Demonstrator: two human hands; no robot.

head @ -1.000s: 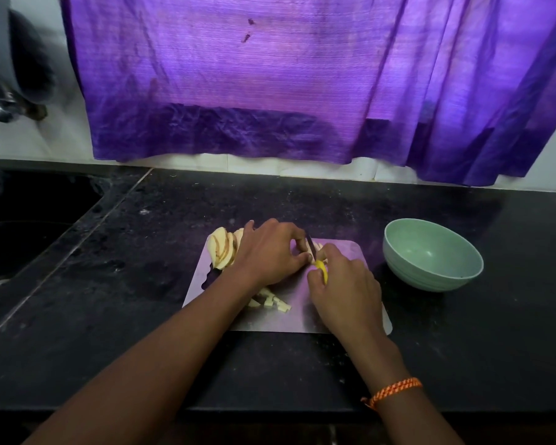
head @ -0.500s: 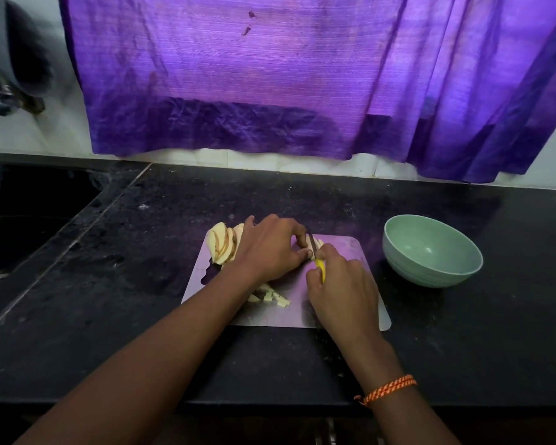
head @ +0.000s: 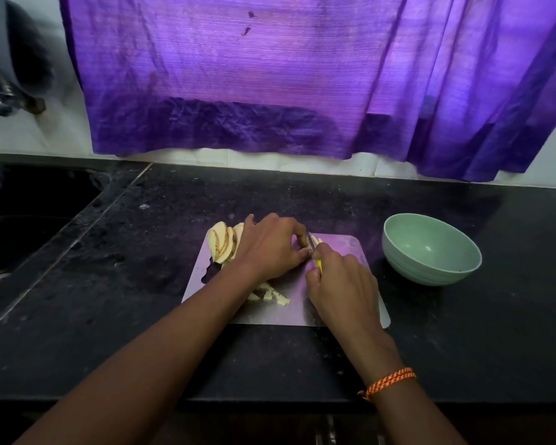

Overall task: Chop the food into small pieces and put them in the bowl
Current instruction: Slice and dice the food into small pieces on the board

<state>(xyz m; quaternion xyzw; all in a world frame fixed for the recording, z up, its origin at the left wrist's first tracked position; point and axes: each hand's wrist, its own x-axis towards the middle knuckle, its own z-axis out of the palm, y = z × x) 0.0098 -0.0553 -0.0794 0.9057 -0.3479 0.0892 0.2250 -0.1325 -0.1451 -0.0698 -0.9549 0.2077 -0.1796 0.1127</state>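
A thin cutting board (head: 341, 252) lies on the black counter. My left hand (head: 272, 245) presses pale food slices (head: 315, 244) down on the board's far middle. My right hand (head: 342, 289) grips a yellow-handled knife (head: 315, 255), its blade set against those slices beside my left fingertips. A fan of uncut pale slices (head: 222, 244) leans at the board's far left corner. Several small chopped pieces (head: 275, 297) lie on the board under my left wrist. A pale green bowl (head: 430, 252) stands to the right of the board and looks to hold nothing.
A dark sink (head: 20, 226) is sunk into the counter (head: 109, 300) at the left. A purple curtain (head: 302, 75) hangs over the back wall. A metal tap fitting (head: 0, 102) shows at the upper left. The counter's front edge runs under my forearms.
The view has shifted slightly. My hands keep the same grip, with the knife working at the slices under my left fingers.
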